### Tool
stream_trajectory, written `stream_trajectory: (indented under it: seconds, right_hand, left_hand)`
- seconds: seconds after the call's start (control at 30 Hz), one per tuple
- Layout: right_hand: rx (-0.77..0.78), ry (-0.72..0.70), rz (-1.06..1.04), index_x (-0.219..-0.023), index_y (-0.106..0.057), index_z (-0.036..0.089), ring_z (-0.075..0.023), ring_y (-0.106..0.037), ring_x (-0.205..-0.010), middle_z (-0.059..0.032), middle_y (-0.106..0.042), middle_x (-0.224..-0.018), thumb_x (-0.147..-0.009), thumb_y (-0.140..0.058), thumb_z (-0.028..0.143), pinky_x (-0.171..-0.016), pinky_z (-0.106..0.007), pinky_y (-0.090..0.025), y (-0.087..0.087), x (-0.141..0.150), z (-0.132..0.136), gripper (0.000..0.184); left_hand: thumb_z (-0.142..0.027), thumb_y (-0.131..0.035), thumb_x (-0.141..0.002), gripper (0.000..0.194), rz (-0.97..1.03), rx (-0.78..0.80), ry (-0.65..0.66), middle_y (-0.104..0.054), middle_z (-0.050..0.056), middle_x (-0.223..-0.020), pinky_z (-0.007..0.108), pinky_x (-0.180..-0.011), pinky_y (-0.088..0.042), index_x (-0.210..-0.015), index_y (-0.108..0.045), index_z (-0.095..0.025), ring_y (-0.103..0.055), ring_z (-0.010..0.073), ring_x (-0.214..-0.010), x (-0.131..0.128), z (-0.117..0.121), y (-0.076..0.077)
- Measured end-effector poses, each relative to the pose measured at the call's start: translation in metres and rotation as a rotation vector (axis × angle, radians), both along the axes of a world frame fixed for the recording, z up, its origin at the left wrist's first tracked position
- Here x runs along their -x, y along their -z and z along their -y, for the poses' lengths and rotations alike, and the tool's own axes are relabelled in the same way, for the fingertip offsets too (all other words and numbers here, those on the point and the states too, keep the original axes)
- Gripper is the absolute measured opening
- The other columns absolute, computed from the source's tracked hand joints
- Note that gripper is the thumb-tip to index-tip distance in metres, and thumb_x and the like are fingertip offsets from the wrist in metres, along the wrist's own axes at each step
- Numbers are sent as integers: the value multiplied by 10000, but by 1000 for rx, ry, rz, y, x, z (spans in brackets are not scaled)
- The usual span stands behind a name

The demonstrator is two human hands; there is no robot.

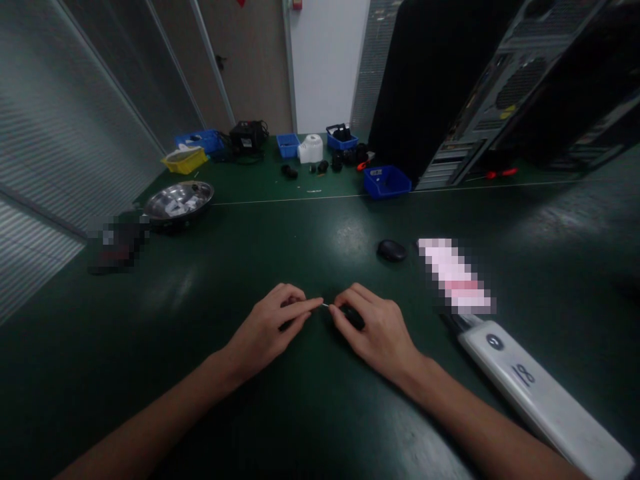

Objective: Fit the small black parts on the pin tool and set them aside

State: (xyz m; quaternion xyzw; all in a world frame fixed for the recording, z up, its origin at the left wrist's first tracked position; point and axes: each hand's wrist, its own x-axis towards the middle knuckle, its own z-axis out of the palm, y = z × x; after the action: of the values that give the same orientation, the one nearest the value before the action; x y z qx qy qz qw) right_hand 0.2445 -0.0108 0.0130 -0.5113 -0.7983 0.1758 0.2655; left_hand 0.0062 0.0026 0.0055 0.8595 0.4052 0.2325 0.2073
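Observation:
A thin, pale, pin-like piece (326, 305) bridges the small gap between my fingertips over the green tabletop. Its kind is too small to make out. My left hand (273, 320) is closed in a pinch at the piece's left end, index finger stretched along toward it and thumb below. At the other end, my right hand (380, 327) pinches with thumb and index finger, its other fingers curled. Both hands rest low over the table, palms facing inward. The ends of the piece are hidden by the fingertips.
A black computer mouse (392, 251) lies beyond my right hand. Right of it are a blurred-out screen (456, 277) and a white device marked 18 (540, 393). A metal bowl (179, 201) stands left; blue bins (387, 183) and a yellow basket (185, 161) sit farther back.

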Motion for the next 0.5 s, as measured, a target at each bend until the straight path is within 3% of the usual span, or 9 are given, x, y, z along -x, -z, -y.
stream_trajectory:
  seconds: [0.1, 0.27, 0.4, 0.5]
  right_hand:
    - [-17, 41, 92, -963, -645, 235, -129, -597, -703, -7, -657, -948, -1027, -500, 375, -621, -270, -381, 2, -2, -2, 212]
    - [-8, 48, 245, -972, -646, 243, -143, -603, -710, -12, -638, -968, -1030, -484, 370, -591, -281, -347, 3, -3, -2, 214]
    - [-1, 49, 255, -963, -643, 241, -143, -607, -715, -14, -629, -985, -1025, -487, 368, -593, -285, -344, -1, -3, -1, 210]
    - [4, 52, 254, -961, -643, 241, -142, -603, -708, -14, -629, -991, -1022, -493, 367, -589, -288, -334, -3, -3, 0, 205]
  left_hand:
    - [-206, -488, -989, 542, -159, 17, 27, -584, 51, -1131, 322, -834, -506, -1498, -414, -381, -536, 168, -999, -3, -2, -2]
    - [-210, -464, -982, 547, -312, 35, 59, -576, 59, -1135, 387, -874, -474, -1507, -409, -353, -513, 207, -1022, -5, -3, -6]
    - [-207, -456, -991, 532, -250, 87, 47, -592, 51, -1228, 400, -952, -488, -1506, -400, -332, -526, 199, -1097, 1, 0, -13]
    - [-237, -476, -1001, 405, -167, 112, 70, -620, 38, -1256, 384, -1015, -495, -1397, -531, -307, -556, 178, -1135, 1, 0, -16]
